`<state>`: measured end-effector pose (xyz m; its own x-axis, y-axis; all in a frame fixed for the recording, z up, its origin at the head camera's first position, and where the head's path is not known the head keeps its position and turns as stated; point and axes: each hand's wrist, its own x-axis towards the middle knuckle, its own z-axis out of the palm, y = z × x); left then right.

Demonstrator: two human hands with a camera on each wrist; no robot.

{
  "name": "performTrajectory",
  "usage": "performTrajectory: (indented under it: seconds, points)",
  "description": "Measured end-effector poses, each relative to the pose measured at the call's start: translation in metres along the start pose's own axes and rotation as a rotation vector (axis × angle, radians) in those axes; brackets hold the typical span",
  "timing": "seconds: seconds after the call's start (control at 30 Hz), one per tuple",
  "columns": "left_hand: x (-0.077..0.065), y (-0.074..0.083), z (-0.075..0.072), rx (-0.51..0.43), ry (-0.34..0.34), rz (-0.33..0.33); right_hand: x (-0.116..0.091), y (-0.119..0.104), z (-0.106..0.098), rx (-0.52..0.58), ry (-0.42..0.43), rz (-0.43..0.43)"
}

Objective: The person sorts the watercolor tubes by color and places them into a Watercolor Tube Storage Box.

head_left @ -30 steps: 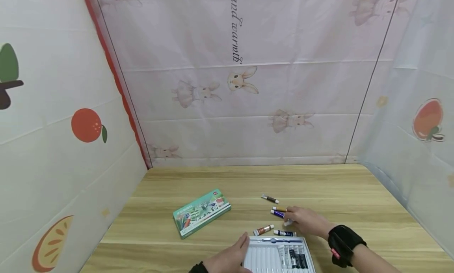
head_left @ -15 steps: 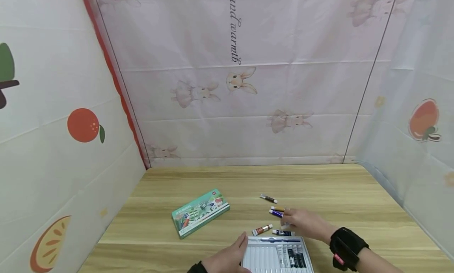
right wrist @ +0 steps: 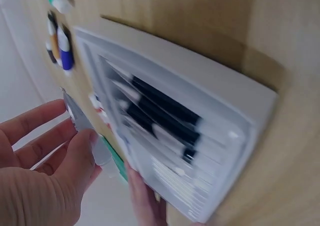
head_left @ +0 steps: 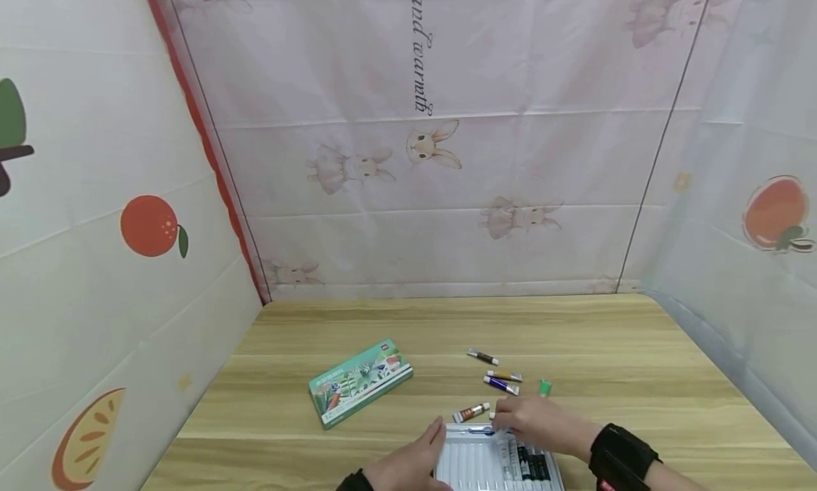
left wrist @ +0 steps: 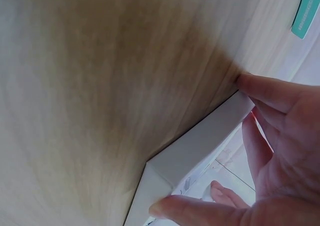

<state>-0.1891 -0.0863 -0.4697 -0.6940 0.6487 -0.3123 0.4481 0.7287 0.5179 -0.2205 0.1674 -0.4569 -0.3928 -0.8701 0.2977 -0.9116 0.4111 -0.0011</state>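
My right hand (head_left: 532, 421) pinches a small pale silver paint tube (right wrist: 80, 117) between thumb and fingers, above the tray's far right part. My left hand (head_left: 415, 459) grips the left side of the white ribbed tray (head_left: 469, 459); thumb and fingers lie on its edge in the left wrist view. Black-and-white and pale paint tubes (right wrist: 160, 111) lie in the tray's right slots. Beyond the tray rest a brown tube (head_left: 471, 412), a purple tube (head_left: 501, 385), a yellow-ochre tube (head_left: 504, 375), a dark tube (head_left: 482, 357) and a green tube (head_left: 545, 387).
A green illustrated box (head_left: 361, 383) lies left of the loose tubes on the wooden table (head_left: 268, 420). A slim blue-handled item (head_left: 479, 431) lies along the tray's far edge. Printed cloth walls (head_left: 357, 250) enclose the table at the back and sides.
My right hand has moved from among the loose tubes toward me, over the tray, with a pale tube. The green tube has come into view; the dark blue tube is mostly covered. My left hand stays.
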Motion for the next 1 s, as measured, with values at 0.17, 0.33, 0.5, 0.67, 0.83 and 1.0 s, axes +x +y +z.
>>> performTrajectory:
  seconds: [0.17, 0.33, 0.5, 0.67, 0.83, 1.0]
  points:
    - [0.0, -0.001, 0.001, -0.015, 0.006, 0.012, 0.004, -0.01, 0.002, 0.008, -0.033, -0.046]
    - [-0.001, 0.0, -0.001, -0.047, -0.007, 0.012, 0.003, -0.017, 0.004, 0.047, -0.054, -0.113]
    - [-0.001, 0.001, -0.001, -0.07, -0.013, -0.003, -0.001, -0.022, 0.006, 0.061, -0.06, -0.186]
    - [-0.001, 0.0, -0.001, -0.058, -0.009, -0.016, -0.005, -0.025, 0.007, 0.078, -0.071, -0.24]
    - [-0.001, -0.001, 0.0, -0.03, 0.004, -0.005, -0.006, -0.022, 0.01, 0.106, -0.091, -0.249]
    - [0.0, -0.002, 0.0, -0.013, -0.002, 0.01, -0.006, -0.019, 0.013, 0.199, -0.111, -0.204]
